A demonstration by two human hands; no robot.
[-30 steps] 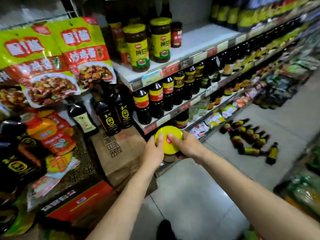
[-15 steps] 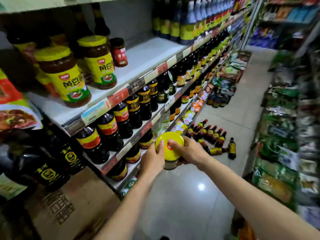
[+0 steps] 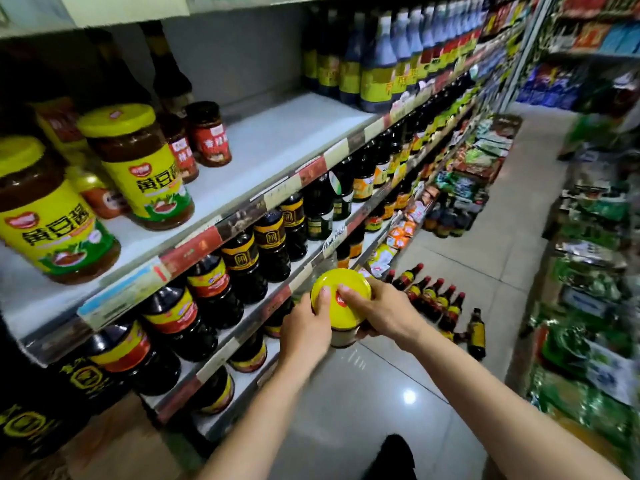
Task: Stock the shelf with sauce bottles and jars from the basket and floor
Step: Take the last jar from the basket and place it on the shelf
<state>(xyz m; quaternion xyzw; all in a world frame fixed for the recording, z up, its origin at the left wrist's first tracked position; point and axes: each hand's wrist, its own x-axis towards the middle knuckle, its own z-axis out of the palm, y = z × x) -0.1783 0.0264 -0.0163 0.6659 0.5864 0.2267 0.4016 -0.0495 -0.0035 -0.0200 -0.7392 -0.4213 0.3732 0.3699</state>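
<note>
1. Two hands gripped one jar (image 3: 341,306): the left hand (image 3: 304,329) wrapped its near-left side with the thumb laid on the yellow lid, and the right hand (image 3: 379,311) closed on the right side, one finger pressed on the lid beside the red logo.
2. That jar stood nearly upright, its long axis vertical and tipped slightly, so the lid faced up toward the camera and the pale glass base pointed at the floor (image 3: 460,268).
3. It hung in the air over the floor, just in front of the lower shelves of dark bottles, touching no shelf.
4. Higher up, the white shelf (image 3: 273,140) carried matching yellow-lidded jars (image 3: 138,168) at left.
5. Further off, small bottles (image 3: 436,299) lay and stood on the floor.
</note>
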